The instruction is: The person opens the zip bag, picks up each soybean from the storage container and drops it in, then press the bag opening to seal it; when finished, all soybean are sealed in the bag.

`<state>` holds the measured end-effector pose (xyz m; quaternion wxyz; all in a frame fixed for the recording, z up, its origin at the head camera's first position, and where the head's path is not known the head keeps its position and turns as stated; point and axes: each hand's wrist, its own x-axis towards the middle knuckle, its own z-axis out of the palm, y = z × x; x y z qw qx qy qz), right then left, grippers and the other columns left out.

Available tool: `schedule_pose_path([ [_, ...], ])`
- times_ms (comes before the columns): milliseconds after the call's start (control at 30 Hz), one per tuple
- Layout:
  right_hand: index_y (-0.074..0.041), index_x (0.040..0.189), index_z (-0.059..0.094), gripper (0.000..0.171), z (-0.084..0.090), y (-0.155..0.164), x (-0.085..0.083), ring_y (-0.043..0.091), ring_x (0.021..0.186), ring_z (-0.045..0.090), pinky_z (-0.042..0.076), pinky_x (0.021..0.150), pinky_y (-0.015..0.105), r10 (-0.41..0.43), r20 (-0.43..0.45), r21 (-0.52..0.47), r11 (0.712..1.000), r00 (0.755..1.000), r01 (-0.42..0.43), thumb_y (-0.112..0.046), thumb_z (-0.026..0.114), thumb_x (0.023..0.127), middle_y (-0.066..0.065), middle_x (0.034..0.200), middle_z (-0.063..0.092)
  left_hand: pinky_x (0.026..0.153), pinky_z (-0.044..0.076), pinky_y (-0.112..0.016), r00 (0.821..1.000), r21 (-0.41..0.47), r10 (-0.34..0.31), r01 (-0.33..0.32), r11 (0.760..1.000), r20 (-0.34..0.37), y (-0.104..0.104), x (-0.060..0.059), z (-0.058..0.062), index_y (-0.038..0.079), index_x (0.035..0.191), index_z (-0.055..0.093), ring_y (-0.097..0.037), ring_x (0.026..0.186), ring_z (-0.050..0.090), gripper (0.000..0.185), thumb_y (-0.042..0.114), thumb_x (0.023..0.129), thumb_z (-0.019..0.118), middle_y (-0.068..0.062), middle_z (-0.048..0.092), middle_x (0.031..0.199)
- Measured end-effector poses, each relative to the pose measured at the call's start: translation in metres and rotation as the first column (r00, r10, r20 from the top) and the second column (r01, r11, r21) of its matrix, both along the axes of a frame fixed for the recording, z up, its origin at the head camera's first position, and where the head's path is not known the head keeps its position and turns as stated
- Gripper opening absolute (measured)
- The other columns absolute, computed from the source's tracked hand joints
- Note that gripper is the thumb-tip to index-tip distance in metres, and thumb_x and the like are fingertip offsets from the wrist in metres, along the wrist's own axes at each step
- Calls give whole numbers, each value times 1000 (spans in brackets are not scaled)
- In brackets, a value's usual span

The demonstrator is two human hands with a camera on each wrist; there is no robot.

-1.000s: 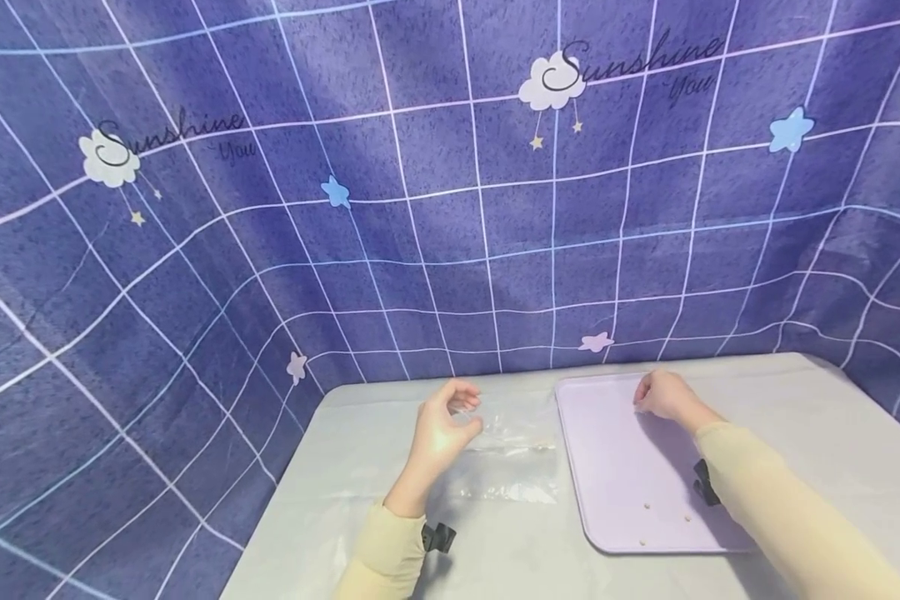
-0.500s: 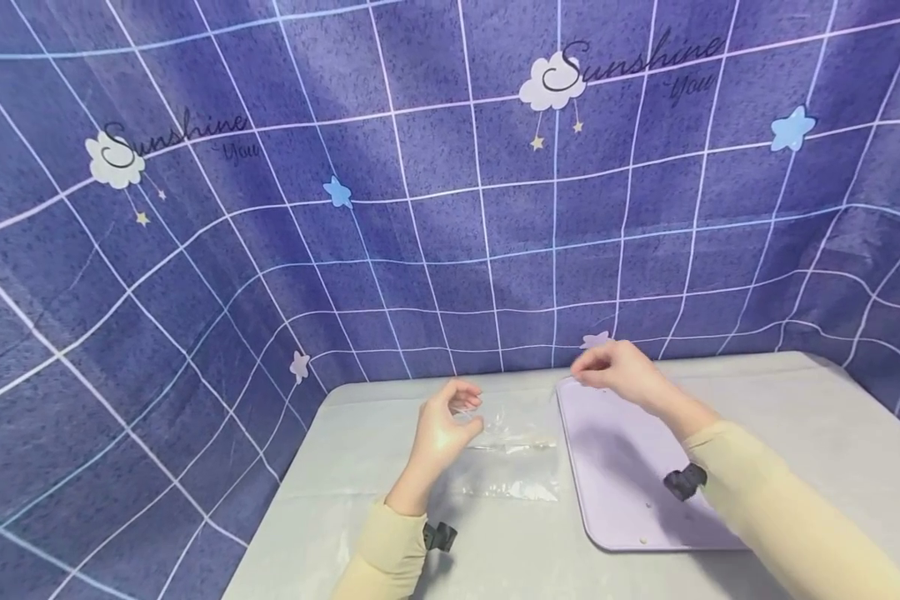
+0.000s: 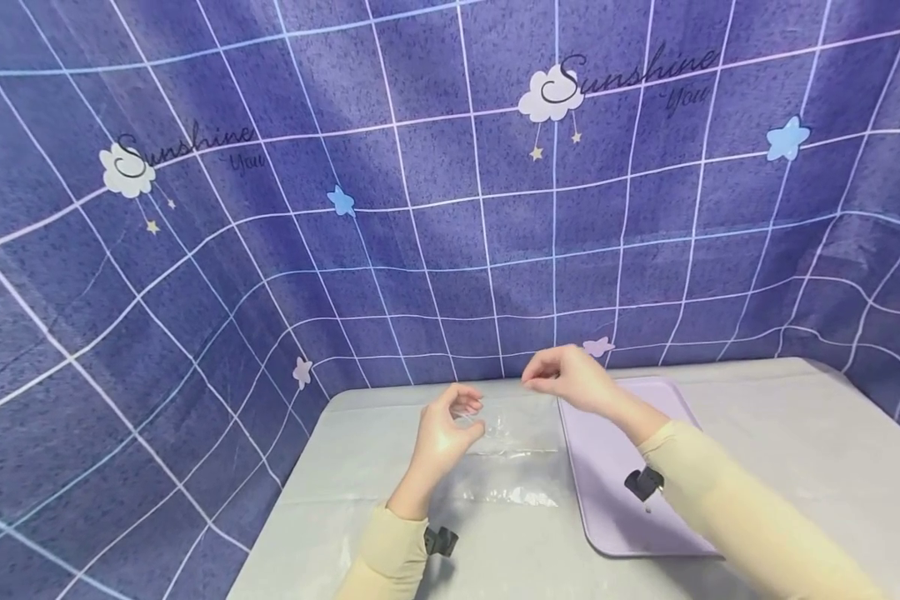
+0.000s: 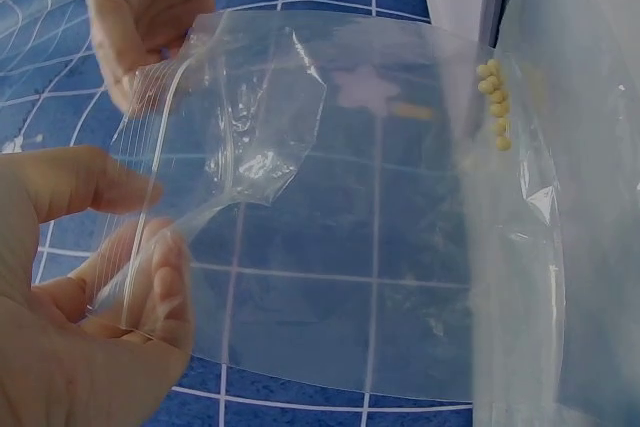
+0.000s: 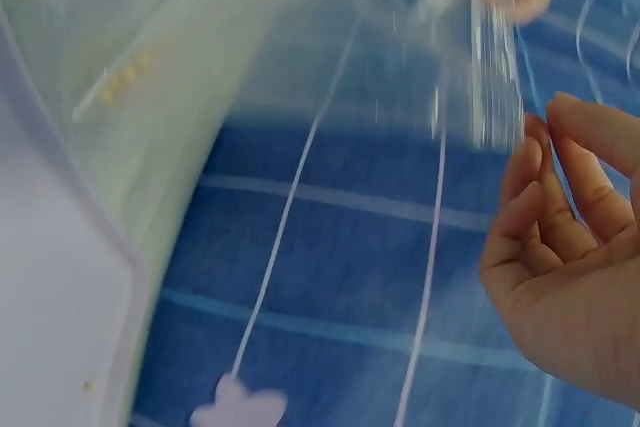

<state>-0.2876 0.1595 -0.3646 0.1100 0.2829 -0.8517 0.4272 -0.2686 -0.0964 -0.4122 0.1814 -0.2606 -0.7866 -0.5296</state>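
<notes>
Right hand (image 3: pixel 576 380) shifted left, fingertips together beside clear bag (image 4: pixel 320 237); left grip (image 3: pixel 441 432) pinching its edge.

The person's left hand (image 3: pixel 441 429) curls at the side of a clear bag (image 3: pixel 510 479) over a pale table (image 3: pixel 765 433). The right hand (image 3: pixel 573 379) is near the bag's far edge, finger and thumb tips close together. I see a purple tray (image 3: pixel 607 467) right beside the bag. Behind hangs a blue cloth (image 3: pixel 435 287) with clouds and stars.
</notes>
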Motion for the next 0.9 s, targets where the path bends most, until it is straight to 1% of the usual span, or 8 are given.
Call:
schedule_pose_path([
  [100,-7,92,77,5,-9,26,-21,20,86,70,56,83,40,-115,27,2,993,993,115,-11,76,90,2,89,76,89,55,-49,1000,0,3,-3,1000,6,-1,0,-1,2,106,69,-33,88,70,39,-13,71,73,-16,72,94],
  [167,-5,91,76,5,-21,46,-36,25,88,70,54,85,45,-206,45,48,978,978,203,-9,74,89,5,90,76,89,55,-48,1000,-13,6,-5,1000,11,-1,0,-1,2,106,69,-32,88,70,38,-13,71,73,-17,72,95],
  [267,-1,90,76,8,-49,72,-54,30,87,69,52,85,50,-320,67,152,939,945,308,-7,73,86,9,89,76,88,56,-43,1000,-38,18,-18,999,14,-1,0,-1,3,105,69,-31,88,70,37,-12,72,72,-15,72,94],
  [333,2,89,75,10,-68,85,-61,33,84,68,52,83,52,-362,83,216,916,929,338,-6,74,84,12,87,75,87,56,-41,1000,-52,22,-22,998,8,-1,-1,-1,1,105,69,-29,87,70,36,-12,71,72,-12,72,93],
  [500,5,87,72,15,-105,98,-74,35,78,66,53,77,50,-398,63,294,884,915,364,-6,77,78,15,83,73,84,57,-38,1000,-82,26,-26,996,-8,1,-1,-1,1,107,68,-24,86,69,37,-9,71,71,-7,72,92],
  [733,-2,76,69,4,-119,93,-80,31,71,61,53,71,47,-438,41,335,853,898,401,2,70,77,9,73,68,86,56,-41,1000,-84,20,-19,996,11,1,-1,1,0,107,68,-25,87,69,37,-10,71,71,-10,72,93],
  [833,-3,75,71,6,-119,88,-82,29,70,62,53,70,47,-425,48,307,867,904,392,-1,70,81,8,74,70,86,56,-40,1000,-88,26,-25,996,8,-1,-1,0,0,107,68,-24,87,69,37,-9,71,71,-11,72,94],
  [900,-2,80,74,3,-111,80,-78,25,72,64,53,72,44,-395,62,239,897,916,371,-2,73,83,8,77,73,86,56,-40,999,-89,33,-33,996,5,-3,0,0,1,107,68,-24,87,69,37,-9,71,71,-11,72,94],
])
